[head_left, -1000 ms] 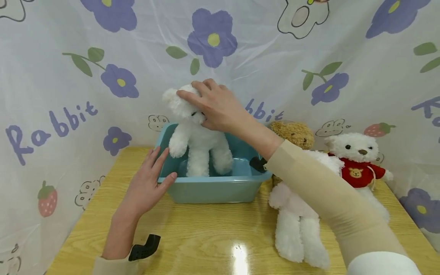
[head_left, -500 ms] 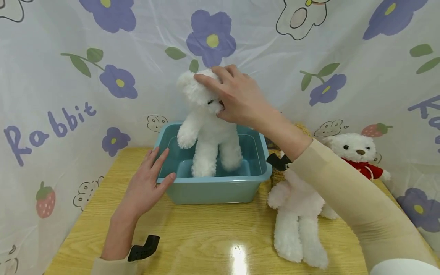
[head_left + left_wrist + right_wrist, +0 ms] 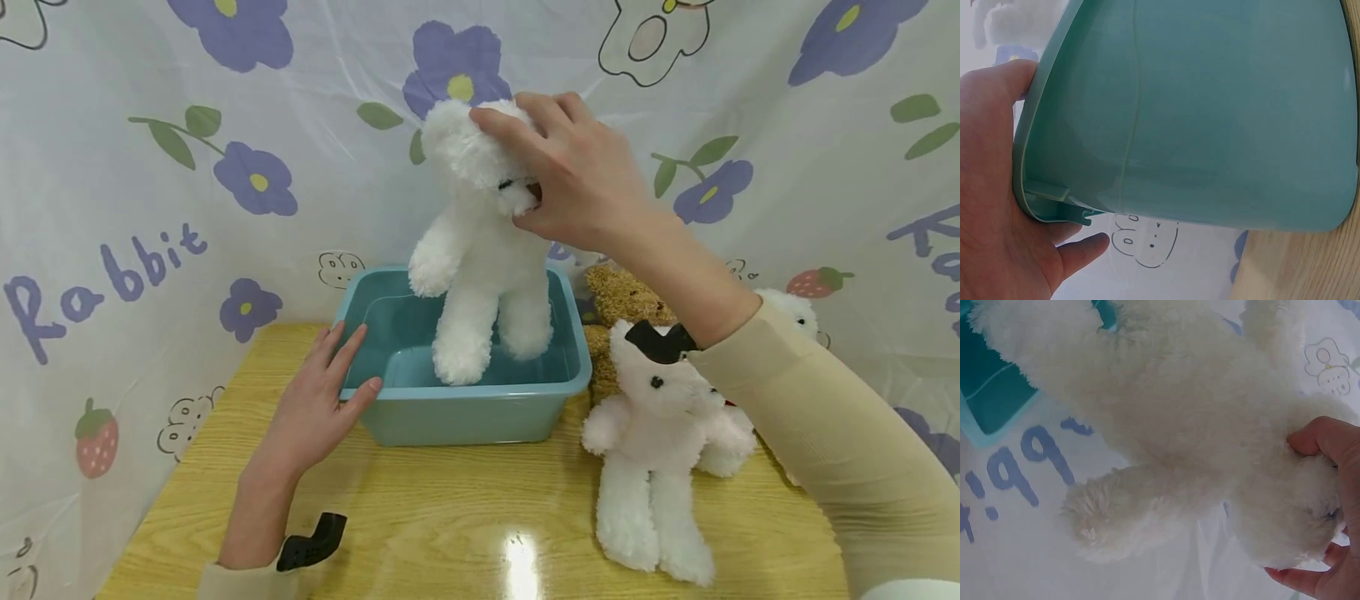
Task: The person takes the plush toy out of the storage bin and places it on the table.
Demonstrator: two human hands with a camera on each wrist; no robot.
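Observation:
A fluffy white teddy bear hangs upright over the blue-green plastic basin, its feet overlapping the basin's inside in the head view. My right hand grips its head from the right side, covering part of the face. In the right wrist view, the thumb and fingers press into the fur of the head. My left hand rests at the basin's left front corner, fingers spread and fairly straight. The left wrist view shows its thumb against the basin's rim.
To the basin's right on the wooden table, a pale pink-white teddy bear lies face up. Behind it sits a brown teddy bear. Another white bear is mostly hidden by my right sleeve. A flower-printed curtain hangs behind.
My right hand has raised the white teddy bear and carried it to the right, from the basin's left part. My left hand has stayed at the corner.

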